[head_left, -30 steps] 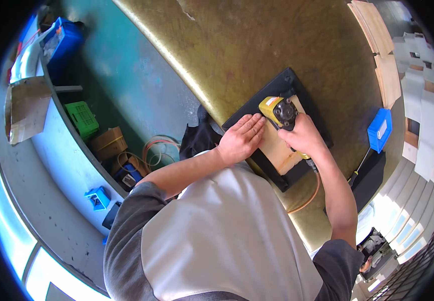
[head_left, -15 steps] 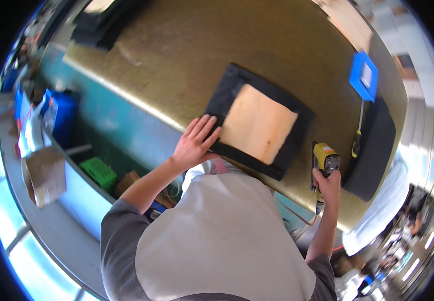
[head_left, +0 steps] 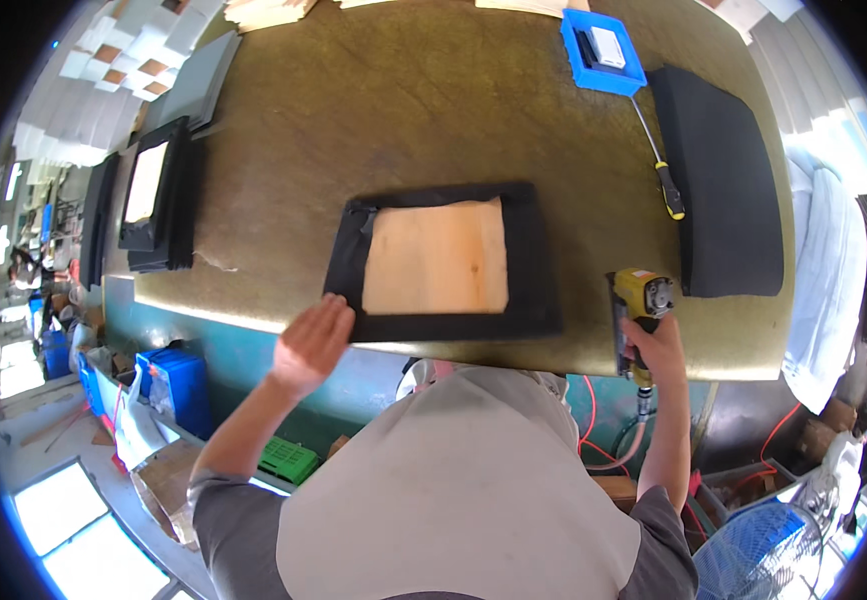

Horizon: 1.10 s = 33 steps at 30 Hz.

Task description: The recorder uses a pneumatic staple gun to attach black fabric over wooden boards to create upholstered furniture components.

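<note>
A flat panel [head_left: 545,262] lies at the table's near edge, black material folded round its border and bare pale wood [head_left: 433,258] showing in the middle. The fold at its far left corner looks bunched. My left hand [head_left: 315,343] touches the near left corner with stretched fingers lying close together; the thumb is hidden. To the right of the panel and apart from it, my right hand [head_left: 656,345] grips a yellow and black air staple gun [head_left: 639,295], upright by its handle. A hose runs down from the handle's end.
On the right are a blue bin [head_left: 603,83] with small boxes, a screwdriver [head_left: 661,170] and a black foam sheet [head_left: 723,180]. Black panels [head_left: 158,205] are stacked at the left. Wooden boards [head_left: 268,12] lie along the far edge. A red hose [head_left: 590,410] hangs below the table.
My view has swung round, so the table and panel now appear nearly square to me. My left hand has shifted to the near left corner, its fingers closer together. The right hand still holds the staple gun.
</note>
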Tool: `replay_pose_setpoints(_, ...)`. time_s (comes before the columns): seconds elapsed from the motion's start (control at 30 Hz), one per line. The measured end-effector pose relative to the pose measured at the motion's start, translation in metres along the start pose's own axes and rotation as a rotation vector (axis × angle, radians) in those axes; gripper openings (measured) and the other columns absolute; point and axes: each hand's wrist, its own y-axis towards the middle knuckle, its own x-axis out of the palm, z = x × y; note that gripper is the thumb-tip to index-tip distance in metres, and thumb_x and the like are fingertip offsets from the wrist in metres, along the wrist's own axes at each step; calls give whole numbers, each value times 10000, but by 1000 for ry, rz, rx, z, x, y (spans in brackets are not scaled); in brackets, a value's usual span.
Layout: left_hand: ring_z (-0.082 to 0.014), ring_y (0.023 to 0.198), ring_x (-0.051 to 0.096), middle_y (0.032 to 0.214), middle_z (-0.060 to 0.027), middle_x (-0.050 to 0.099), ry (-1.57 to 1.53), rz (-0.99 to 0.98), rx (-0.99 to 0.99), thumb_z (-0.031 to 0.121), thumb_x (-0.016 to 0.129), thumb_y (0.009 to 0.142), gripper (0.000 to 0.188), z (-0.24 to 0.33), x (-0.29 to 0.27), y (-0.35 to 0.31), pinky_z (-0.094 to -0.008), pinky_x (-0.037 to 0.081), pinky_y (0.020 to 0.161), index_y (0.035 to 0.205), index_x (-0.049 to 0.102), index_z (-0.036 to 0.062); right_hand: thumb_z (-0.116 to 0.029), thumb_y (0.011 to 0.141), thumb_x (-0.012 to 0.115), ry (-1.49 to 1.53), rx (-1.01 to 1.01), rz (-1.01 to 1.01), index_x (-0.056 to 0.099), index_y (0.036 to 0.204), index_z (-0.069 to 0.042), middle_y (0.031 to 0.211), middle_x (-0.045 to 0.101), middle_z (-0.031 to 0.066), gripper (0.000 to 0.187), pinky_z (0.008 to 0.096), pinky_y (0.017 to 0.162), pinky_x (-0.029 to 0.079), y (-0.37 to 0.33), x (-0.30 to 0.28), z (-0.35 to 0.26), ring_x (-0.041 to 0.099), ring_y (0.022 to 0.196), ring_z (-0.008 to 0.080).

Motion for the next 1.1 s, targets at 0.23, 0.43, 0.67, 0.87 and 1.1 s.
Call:
replay_pose_setpoints(0.23,-146,831,617,950,-96,700,-655,195,-733,172,616,1043,261,-55,-55,75,-272,504,754,1172,668,-49,-153,893,752,-185,-144,86,662,877,-7,641,610,7,173,279,490,460,36,-13,-23,570,507,100)
replay_pose_setpoints(0.43,-187,885,675,985,-94,725,-416,292,-675,174,659,1009,223,-55,-71,87,-269,521,790,1120,695,-16,-107,907,735,31,-143,-191,651,1038,-9,719,616,17,185,263,504,447,37,-10,-49,572,557,100)
replay_pose_setpoints(0.67,-310,1030,690,1141,-143,704,-638,-124,-297,378,747,916,380,57,-31,126,-437,555,914,1108,723,51,-349,881,758,566,-88,-764,506,1331,99,673,508,46,683,310,504,417,36,-5,-102,520,553,164)
replay_pose_setpoints(0.87,-193,969,561,1055,-98,611,-2106,290,-969,656,231,1066,660,162,48,217,-352,452,912,1103,537,72,-323,948,707,756,-15,-1065,554,1296,69,762,594,57,546,332,571,465,74,66,-138,592,637,202)
replay_pose_setpoints(1.1,-182,974,578,1076,-131,637,-2037,451,-949,532,365,1096,515,148,43,212,-351,460,917,1055,554,55,-417,926,706,-735,-806,-402,728,837,-41,732,660,210,387,415,640,532,150,81,-163,696,713,357)
